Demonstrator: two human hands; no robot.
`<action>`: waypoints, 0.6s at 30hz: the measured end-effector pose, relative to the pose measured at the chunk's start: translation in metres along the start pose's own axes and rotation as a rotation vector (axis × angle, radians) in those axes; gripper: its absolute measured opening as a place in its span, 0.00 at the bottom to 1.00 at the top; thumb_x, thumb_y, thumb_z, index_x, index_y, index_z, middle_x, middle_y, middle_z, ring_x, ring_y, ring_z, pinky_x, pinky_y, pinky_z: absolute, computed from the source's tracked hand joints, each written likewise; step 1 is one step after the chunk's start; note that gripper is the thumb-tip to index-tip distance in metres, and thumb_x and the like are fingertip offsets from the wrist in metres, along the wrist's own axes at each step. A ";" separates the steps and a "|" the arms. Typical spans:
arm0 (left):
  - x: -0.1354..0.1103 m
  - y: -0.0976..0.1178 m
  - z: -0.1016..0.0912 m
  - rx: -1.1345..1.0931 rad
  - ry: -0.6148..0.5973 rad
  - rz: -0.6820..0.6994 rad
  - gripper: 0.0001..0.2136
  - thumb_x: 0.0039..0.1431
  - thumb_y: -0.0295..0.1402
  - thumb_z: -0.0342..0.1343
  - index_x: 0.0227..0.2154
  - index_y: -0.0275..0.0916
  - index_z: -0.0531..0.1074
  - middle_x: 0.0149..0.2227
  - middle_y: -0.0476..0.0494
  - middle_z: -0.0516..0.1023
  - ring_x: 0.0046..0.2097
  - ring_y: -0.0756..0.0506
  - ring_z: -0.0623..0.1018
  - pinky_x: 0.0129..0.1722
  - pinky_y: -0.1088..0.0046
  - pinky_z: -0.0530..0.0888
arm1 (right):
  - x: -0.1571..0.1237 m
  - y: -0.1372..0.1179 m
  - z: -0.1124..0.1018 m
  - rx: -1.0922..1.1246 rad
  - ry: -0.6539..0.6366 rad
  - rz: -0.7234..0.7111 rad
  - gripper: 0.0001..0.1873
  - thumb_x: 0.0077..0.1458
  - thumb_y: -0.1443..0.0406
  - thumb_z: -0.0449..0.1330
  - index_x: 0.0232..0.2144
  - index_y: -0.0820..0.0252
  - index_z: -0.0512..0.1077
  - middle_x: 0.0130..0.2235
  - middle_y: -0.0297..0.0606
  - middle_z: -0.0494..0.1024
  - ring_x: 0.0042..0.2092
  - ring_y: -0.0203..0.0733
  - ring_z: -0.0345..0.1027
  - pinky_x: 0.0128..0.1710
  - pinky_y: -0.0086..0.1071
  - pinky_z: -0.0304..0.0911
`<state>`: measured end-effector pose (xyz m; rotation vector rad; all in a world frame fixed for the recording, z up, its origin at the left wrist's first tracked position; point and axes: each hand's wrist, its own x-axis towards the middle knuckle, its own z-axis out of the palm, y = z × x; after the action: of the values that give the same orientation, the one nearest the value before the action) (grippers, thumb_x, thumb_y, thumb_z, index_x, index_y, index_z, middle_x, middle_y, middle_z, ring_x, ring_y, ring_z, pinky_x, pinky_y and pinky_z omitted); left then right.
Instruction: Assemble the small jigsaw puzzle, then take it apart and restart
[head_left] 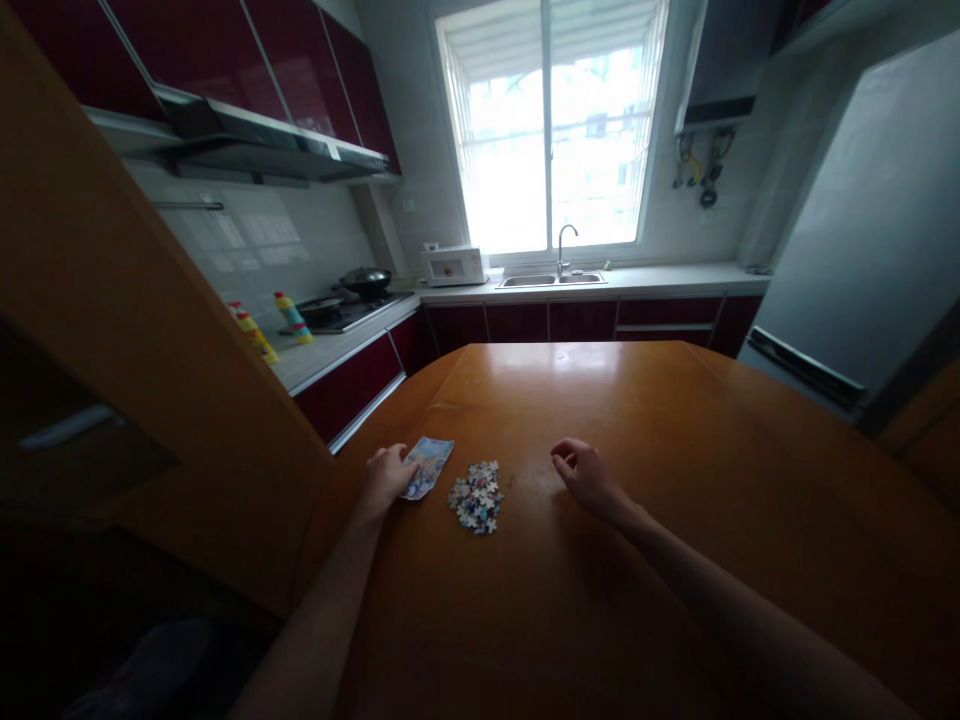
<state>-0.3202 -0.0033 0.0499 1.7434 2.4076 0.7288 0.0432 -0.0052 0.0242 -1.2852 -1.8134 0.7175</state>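
A small heap of jigsaw puzzle pieces (pixel 478 497) lies on the wooden table, some blue or coloured, many showing a pale side. Just left of the heap is a bluish picture sheet (pixel 430 466), lying at a slant. My left hand (pixel 386 478) grips its left edge, with the fingers bent over it. To the right of the pieces, apart from them, my right hand (pixel 586 472) is over the table. Its fingers are loosely curled, with a gap at the thumb and nothing visible between them.
The brown table (pixel 675 440) has rounded sides. Beyond it run a counter with a sink (pixel 529 281), a microwave (pixel 454 267) and a stove with a lidded wok (pixel 366 282). Yellow bottles (pixel 292 318) stand at the left; a fridge (pixel 862 220) is at the right.
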 end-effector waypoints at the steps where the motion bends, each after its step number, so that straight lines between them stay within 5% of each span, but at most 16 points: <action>1: -0.004 0.004 0.000 0.029 0.037 0.000 0.21 0.50 0.33 0.61 0.48 0.29 0.74 0.50 0.23 0.74 0.54 0.24 0.73 0.52 0.44 0.68 | -0.004 0.006 -0.004 -0.016 0.005 0.001 0.09 0.56 0.63 0.55 0.34 0.60 0.74 0.33 0.40 0.77 0.33 0.41 0.70 0.35 0.33 0.64; 4: -0.021 0.035 0.009 0.047 0.101 0.092 0.23 0.57 0.32 0.54 0.56 0.31 0.69 0.58 0.23 0.67 0.61 0.25 0.66 0.58 0.41 0.62 | -0.018 0.021 -0.021 -0.056 0.028 0.004 0.11 0.56 0.64 0.54 0.35 0.61 0.75 0.36 0.42 0.77 0.35 0.42 0.70 0.37 0.35 0.65; 8: -0.066 0.102 0.043 -0.021 -0.026 0.429 0.22 0.63 0.38 0.52 0.59 0.40 0.67 0.61 0.40 0.68 0.63 0.41 0.67 0.65 0.65 0.62 | -0.038 0.038 -0.044 -0.165 0.079 -0.012 0.17 0.59 0.63 0.51 0.45 0.62 0.74 0.48 0.48 0.75 0.50 0.47 0.69 0.51 0.38 0.63; 10: -0.093 0.134 0.067 -0.104 -0.180 0.655 0.26 0.65 0.42 0.50 0.63 0.36 0.62 0.65 0.37 0.63 0.66 0.39 0.63 0.66 0.60 0.60 | -0.049 0.046 -0.052 -0.291 0.081 -0.013 0.21 0.61 0.61 0.50 0.52 0.62 0.72 0.56 0.49 0.71 0.58 0.49 0.63 0.58 0.42 0.58; 13: -0.126 0.166 0.099 -0.094 -0.361 0.750 0.30 0.63 0.47 0.53 0.64 0.38 0.62 0.68 0.34 0.58 0.69 0.33 0.57 0.67 0.50 0.57 | -0.064 0.054 -0.058 -0.467 0.020 0.025 0.26 0.63 0.57 0.50 0.59 0.62 0.68 0.64 0.49 0.63 0.65 0.52 0.53 0.64 0.46 0.50; 18: -0.138 0.180 0.122 -0.025 -0.346 0.783 0.27 0.66 0.47 0.47 0.65 0.46 0.60 0.70 0.39 0.54 0.70 0.32 0.53 0.67 0.44 0.52 | -0.076 0.054 -0.057 -0.601 -0.170 0.049 0.32 0.64 0.53 0.49 0.66 0.59 0.59 0.70 0.48 0.51 0.71 0.53 0.40 0.68 0.50 0.36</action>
<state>-0.0739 -0.0465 -0.0114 2.5507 1.4586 0.4351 0.1327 -0.0592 -0.0099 -1.6914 -2.2430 0.3137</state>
